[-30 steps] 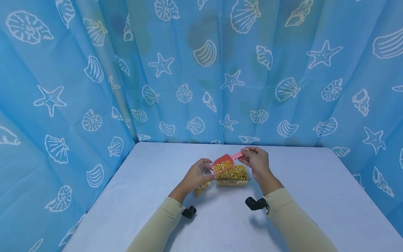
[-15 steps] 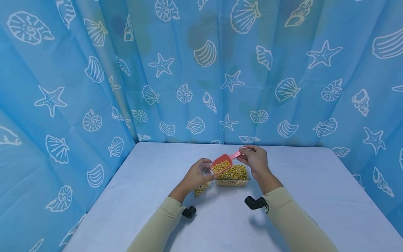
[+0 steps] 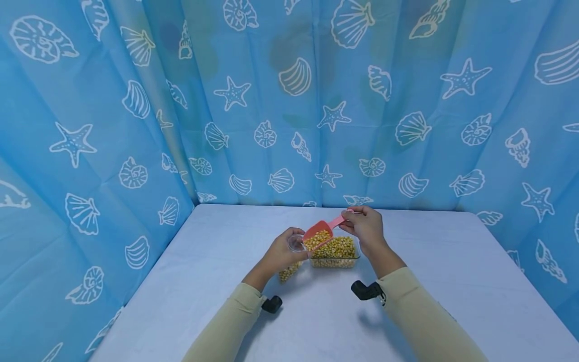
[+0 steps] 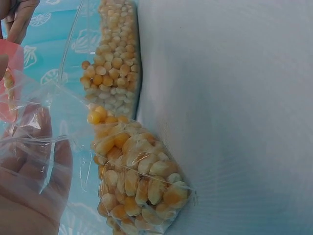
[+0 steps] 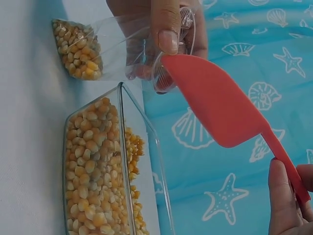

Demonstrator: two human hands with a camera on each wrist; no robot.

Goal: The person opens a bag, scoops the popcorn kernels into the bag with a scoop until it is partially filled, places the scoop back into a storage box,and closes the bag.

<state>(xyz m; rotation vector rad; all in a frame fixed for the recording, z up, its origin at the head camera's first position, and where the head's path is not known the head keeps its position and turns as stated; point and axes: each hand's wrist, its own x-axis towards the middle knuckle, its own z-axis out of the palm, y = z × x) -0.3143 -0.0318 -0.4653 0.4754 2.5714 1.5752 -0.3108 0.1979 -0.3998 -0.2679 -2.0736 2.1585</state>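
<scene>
A clear zip bag (image 4: 142,176) with corn kernels in its bottom hangs from my left hand (image 3: 279,254). The left thumb (image 5: 165,29) and fingers hold its mouth apart, and the bag's base is at table level. My right hand (image 3: 368,230) pinches the handle of a coral-pink scoop (image 5: 215,100). Kernels (image 3: 316,240) fill the scoop, which tilts down to the left with its lip at the bag's mouth, by the left thumb. Beneath the scoop stands a rectangular glass container (image 5: 122,161) full of corn kernels.
A pale cloth covers the table (image 3: 316,322). Blue curtains (image 3: 271,110) with white shell and starfish prints hang behind and at both sides. Each forearm carries a black wrist camera (image 3: 367,290).
The scoop and my right hand have shifted slightly left, toward the bag's mouth. My left hand, the bag and the glass container stay in place.
</scene>
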